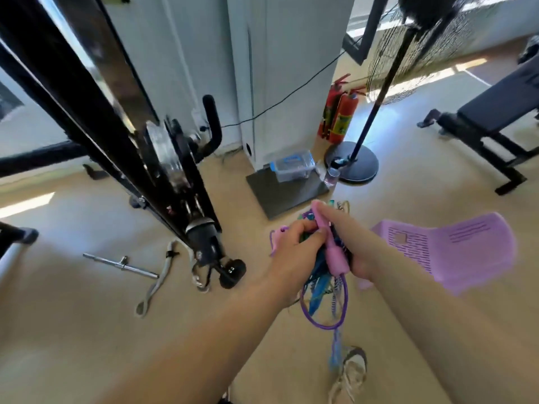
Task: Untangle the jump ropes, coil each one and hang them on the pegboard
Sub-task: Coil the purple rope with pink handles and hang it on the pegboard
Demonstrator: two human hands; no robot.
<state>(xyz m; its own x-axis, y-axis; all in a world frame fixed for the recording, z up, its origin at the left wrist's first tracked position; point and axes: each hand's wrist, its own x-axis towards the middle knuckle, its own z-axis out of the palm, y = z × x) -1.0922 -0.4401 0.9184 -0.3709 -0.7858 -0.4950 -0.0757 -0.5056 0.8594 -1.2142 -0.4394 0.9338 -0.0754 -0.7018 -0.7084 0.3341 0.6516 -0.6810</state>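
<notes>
I hold the tangled jump ropes (319, 275) in the air in front of me, above the tan floor (87, 330). My left hand (294, 246) has its fingers curled tight around the messy bunch. My right hand (350, 243) grips the pink handle (335, 255), with my fingers lying along it. A purple rope loop (323, 319) hangs down from the bunch toward 6 o'clock, just above my shoe (350, 371). At 3 o'clock from the ropes is a purple chair (466, 252). At 9 o'clock a metal bar (122, 265) lies on the floor near a black machine (180, 182). At 12 o'clock sits a clear box (293, 166), with red fire extinguishers (342, 118) behind it.
</notes>
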